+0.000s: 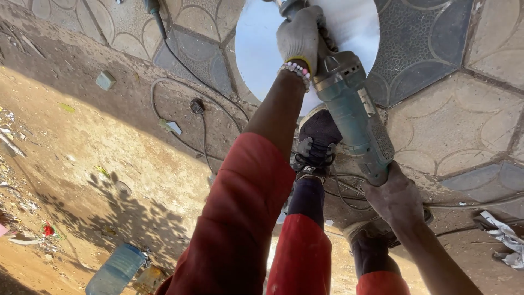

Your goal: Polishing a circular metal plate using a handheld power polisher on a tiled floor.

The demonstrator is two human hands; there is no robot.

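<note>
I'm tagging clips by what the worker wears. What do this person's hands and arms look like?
The left hand wears a grey knit glove with a yellow cuff edge, a pale bead bracelet at the wrist and a red sleeve pushed up. The right hand is bare, no sleeve showing.

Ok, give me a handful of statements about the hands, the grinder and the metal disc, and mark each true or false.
1. The left hand wears a grey work glove. True.
2. The right hand wears a glove too. False: it is bare and grips the rear of the teal angle grinder.
3. The round metal disc lies on patterned paving. True.
4. The shoe pressed at the disc's edge is white. False: it is dark with laces.
5. A beaded bracelet sits on the left wrist. True.
</note>
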